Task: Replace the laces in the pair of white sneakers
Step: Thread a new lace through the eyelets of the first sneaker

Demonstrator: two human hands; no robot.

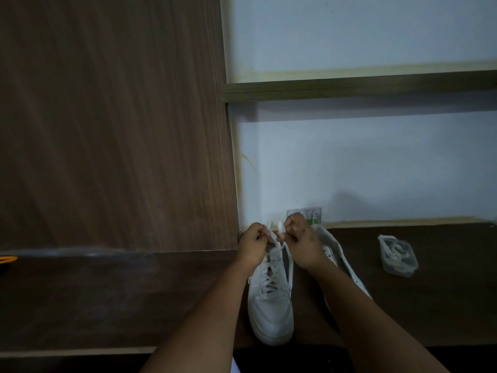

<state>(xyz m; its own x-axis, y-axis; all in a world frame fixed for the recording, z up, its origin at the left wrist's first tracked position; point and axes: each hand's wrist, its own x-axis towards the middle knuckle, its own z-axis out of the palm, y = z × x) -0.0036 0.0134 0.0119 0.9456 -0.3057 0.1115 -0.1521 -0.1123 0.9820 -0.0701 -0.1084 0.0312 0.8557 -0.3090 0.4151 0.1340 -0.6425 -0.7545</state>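
Note:
Two white sneakers stand on a dark wooden surface, toes toward me. The left sneaker (270,300) is laced with a white lace (270,275) criss-crossed up its front. My left hand (251,243) pinches one lace end above the shoe's collar. My right hand (301,239) pinches the other end, whose white tip sticks up between the fingers. The right sneaker (338,254) lies partly hidden under my right forearm, and I cannot tell whether it is laced.
A small clear plastic container (398,255) with a coiled white lace inside sits to the right. A tall dark wood panel (113,125) rises at the left. A wall socket (309,215) sits behind the shoes. An orange object (6,259) shows at the left edge.

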